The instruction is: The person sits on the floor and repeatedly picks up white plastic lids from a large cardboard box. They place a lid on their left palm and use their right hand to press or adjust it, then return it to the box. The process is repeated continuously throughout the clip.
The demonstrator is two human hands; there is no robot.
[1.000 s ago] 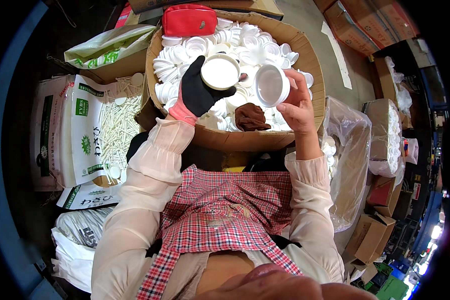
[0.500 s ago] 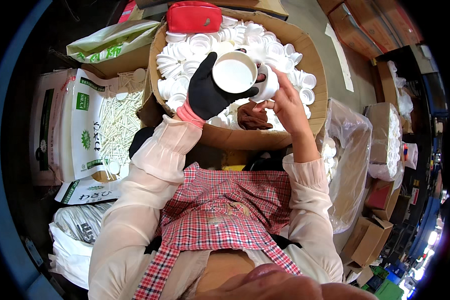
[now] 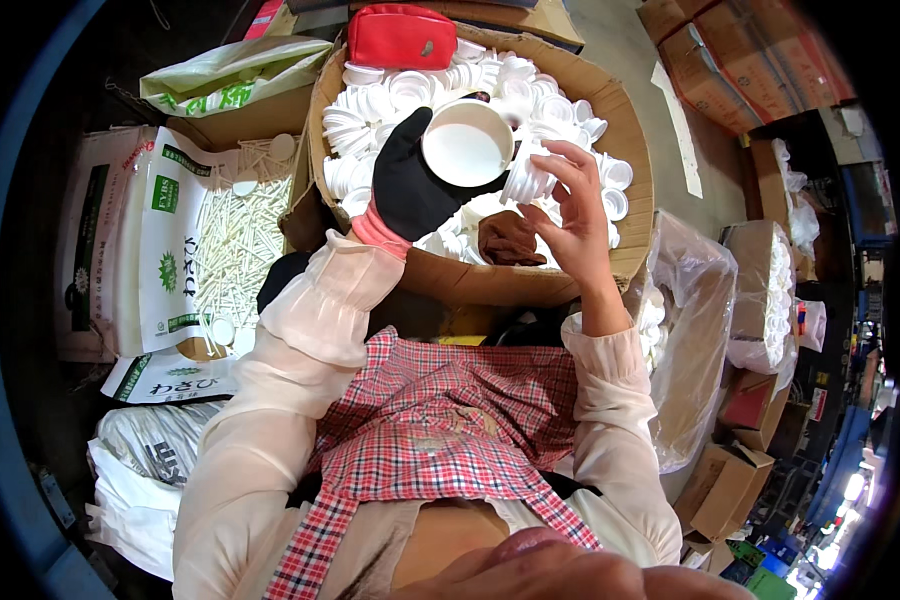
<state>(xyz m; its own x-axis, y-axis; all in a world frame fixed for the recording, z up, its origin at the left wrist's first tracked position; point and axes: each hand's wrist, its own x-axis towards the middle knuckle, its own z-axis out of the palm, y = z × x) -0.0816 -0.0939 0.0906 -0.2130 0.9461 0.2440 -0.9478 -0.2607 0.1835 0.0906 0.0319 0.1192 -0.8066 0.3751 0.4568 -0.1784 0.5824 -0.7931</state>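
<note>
My left hand [image 3: 398,185], in a black glove with a pink cuff, grips a shallow round white plastic cap [image 3: 467,143], its hollow side facing up. Bare, my right hand [image 3: 578,215] hovers just right of it with the fingers curved and the thumb spread apart. Its fingertips are close to a few ribbed white caps [image 3: 527,182]; whether they touch is hard to tell. Both hands are over a large cardboard box [image 3: 490,282] heaped with similar white caps [image 3: 410,88]. A crumpled brown cloth [image 3: 508,240] lies on the heap below my hands.
A red pouch [image 3: 402,38] rests on the box's far rim. To the left, an open printed sack [image 3: 175,230] sits by a pile of thin white sticks [image 3: 238,245]. On the right stand a clear plastic bag [image 3: 692,340] and cardboard boxes [image 3: 725,490].
My right hand has opened, its thumb and fingers spreading away from the white caps it was against. My left hand still holds its cap, tilted slightly differently. The view has shifted a little.
</note>
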